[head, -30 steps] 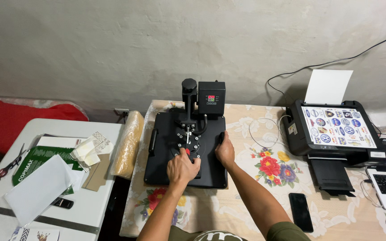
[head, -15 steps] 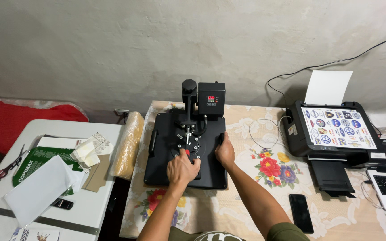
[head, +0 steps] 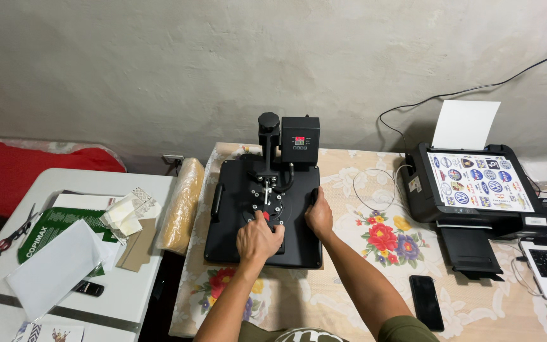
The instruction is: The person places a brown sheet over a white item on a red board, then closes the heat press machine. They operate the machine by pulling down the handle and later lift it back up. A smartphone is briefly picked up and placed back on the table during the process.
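Heat press (head: 264, 212), black and flat, stood near the middle of the flower-patterned tablecloth (head: 362, 278), its control box (head: 300, 140) at the far end toward the wall and its long axis running away from the person. The left hand (head: 257, 237) lay on the near middle of the upper plate, fingers curled shut around the handle there, directly below the centre hub. The right hand (head: 318, 214) rested against the plate's right edge, fingers bent over the rim; whether it clamped or merely steadied could not be told. Both hands touched the press, the left nearer the centre line. A printer (head: 470, 190) stood well apart to the right, a phone (head: 426, 301) near the right forearm.
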